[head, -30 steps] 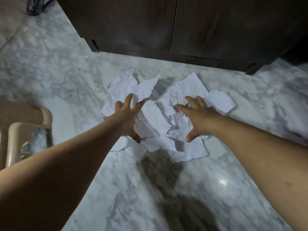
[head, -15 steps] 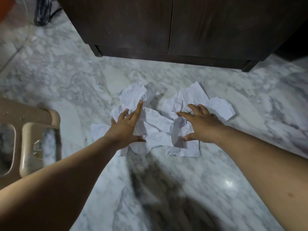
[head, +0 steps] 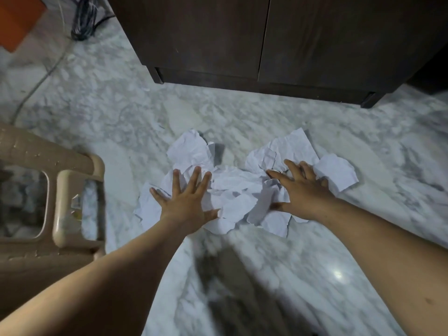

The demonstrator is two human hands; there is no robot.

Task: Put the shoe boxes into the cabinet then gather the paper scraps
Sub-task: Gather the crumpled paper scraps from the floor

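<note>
Several crumpled white paper scraps [head: 236, 190] lie in a loose heap on the marble floor in front of the dark wooden cabinet [head: 261, 37], whose two doors are closed. My left hand [head: 188, 201] rests flat on the left side of the heap, fingers spread wide, palm down. My right hand [head: 301, 190] presses on the right side, fingers apart and curved over the scraps, thumb low by a folded piece. Neither hand has a scrap lifted. One larger scrap [head: 335, 172] sticks out to the right of my right hand. No shoe boxes are in sight.
A beige plastic stool [head: 60, 197] stands close on the left. A black cable bundle [head: 83, 19] and an orange object [head: 18, 19] lie at the far left by the cabinet's corner. The grey-white marble floor [head: 363, 146] surrounds the heap.
Both hands have dragged the scraps toward me and closer together, so the heap is tighter. My left hand's fingers are spread wider now.
</note>
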